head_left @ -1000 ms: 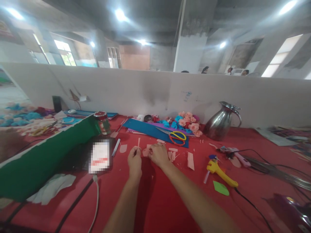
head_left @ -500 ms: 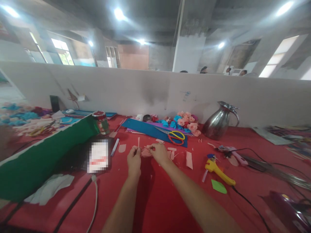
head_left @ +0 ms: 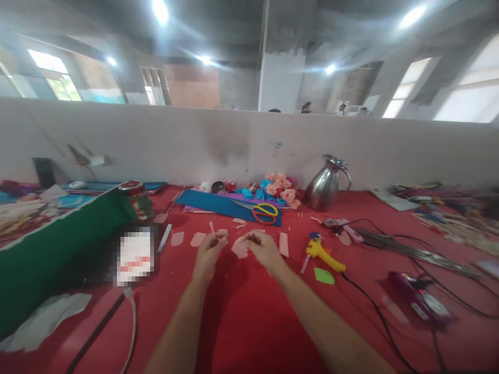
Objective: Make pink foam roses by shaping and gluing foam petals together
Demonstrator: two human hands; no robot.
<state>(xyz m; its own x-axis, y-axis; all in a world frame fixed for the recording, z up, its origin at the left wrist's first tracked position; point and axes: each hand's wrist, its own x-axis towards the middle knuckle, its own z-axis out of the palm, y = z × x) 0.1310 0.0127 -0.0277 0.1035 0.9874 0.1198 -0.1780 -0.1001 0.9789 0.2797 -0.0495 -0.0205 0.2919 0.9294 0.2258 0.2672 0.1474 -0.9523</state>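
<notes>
My left hand (head_left: 208, 252) is closed, pinching a thin pink paper strip (head_left: 211, 227) that sticks up above the fingers. Just to its right, my right hand (head_left: 265, 250) has thumb and fingers pressed together on a pink paper petal (head_left: 239, 248). A gap of red tabletop separates the hands. Beside the left hand lie a loose cut petal (head_left: 198, 239) and a rounded pink piece (head_left: 178, 239). A pink paper rectangle (head_left: 284, 244) rests to the right of my right hand. Scissors (head_left: 265, 212) with yellow and red handles lie on blue sheets (head_left: 210, 205) beyond the hands.
On the right are a yellow glue gun (head_left: 323, 255), a green paper piece (head_left: 324, 276), a steel jug (head_left: 324, 184) and a corded purple device (head_left: 423, 298). Paper flowers (head_left: 283, 188) lie at the back. A green partition (head_left: 62, 249) and a lidded jar (head_left: 136, 200) stand left.
The view has turned to the right. My hands, close together on pink paper before, have drawn apart, the strip in the left and the petal in the right. Another petal now shows beside my left hand.
</notes>
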